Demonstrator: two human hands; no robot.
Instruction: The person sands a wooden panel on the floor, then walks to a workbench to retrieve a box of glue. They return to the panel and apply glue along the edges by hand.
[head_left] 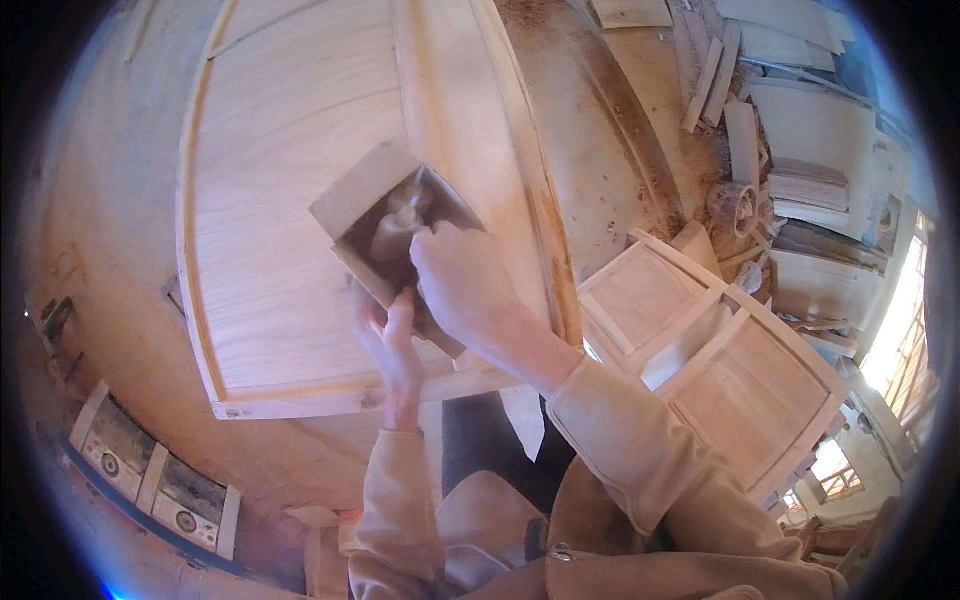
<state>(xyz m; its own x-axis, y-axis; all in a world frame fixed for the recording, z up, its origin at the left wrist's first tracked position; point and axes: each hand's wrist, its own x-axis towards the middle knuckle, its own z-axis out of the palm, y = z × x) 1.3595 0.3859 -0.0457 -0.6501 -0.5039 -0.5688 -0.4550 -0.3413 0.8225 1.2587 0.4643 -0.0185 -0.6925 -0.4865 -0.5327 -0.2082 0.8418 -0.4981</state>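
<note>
An open cardboard box is tilted over the large wooden panel in front of me, one flap folded out. My left hand grips the box's near side, thumb on its edge and fingers partly hidden behind. Inside sits a pale, glossy bundle that looks like a twisted plastic bag. My right hand is closed at the bag's near side, over the box opening; its fingertips are mostly hidden.
A frame with two panels, like a cabinet door, leans at the right. Wood offcuts and a round bucket lie beyond it. At the lower left stands a unit with round dials. Sawdust covers the floor.
</note>
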